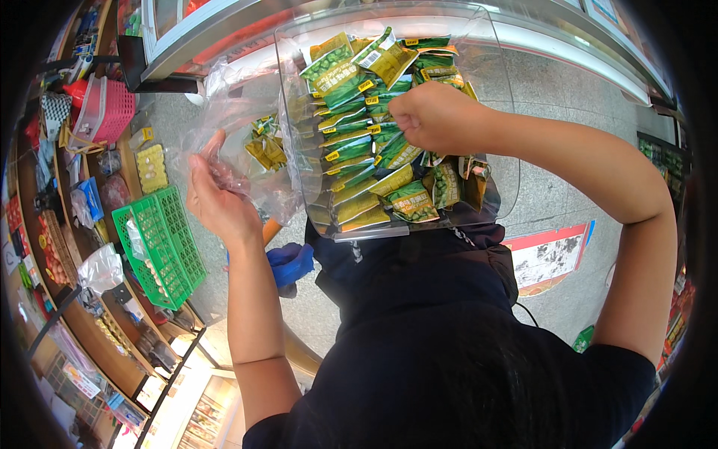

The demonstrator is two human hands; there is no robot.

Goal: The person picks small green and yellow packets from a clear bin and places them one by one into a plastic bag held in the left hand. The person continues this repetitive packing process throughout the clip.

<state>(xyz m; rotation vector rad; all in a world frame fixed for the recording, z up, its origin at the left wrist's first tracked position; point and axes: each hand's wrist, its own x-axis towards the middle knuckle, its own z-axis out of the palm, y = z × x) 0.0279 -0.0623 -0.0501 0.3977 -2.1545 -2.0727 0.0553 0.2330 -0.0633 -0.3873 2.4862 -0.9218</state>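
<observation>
My left hand (221, 205) grips the edge of a clear plastic bag (216, 115), with its thumb and fingers pointing up. Several green and gold snack packets (266, 147) show inside the bag. A clear plastic bin (373, 233) rests against my lap, holding rows of small green pea snack packets (345, 154). Some packets stand packed in line; others lie loose on top. Over the bin's middle right, my right hand (443, 119) is curled down at the packets. Its fingertips are partly hidden, so whether a packet is between them is unclear.
Left of me stand wooden shelves (84, 280) with goods, a green crate (160, 247) holding eggs, a yellow egg tray (151, 168) and a pink basket (109, 112). A blue plastic bag (291, 264) hangs near my left forearm. A metal-framed display case (224, 33) runs ahead.
</observation>
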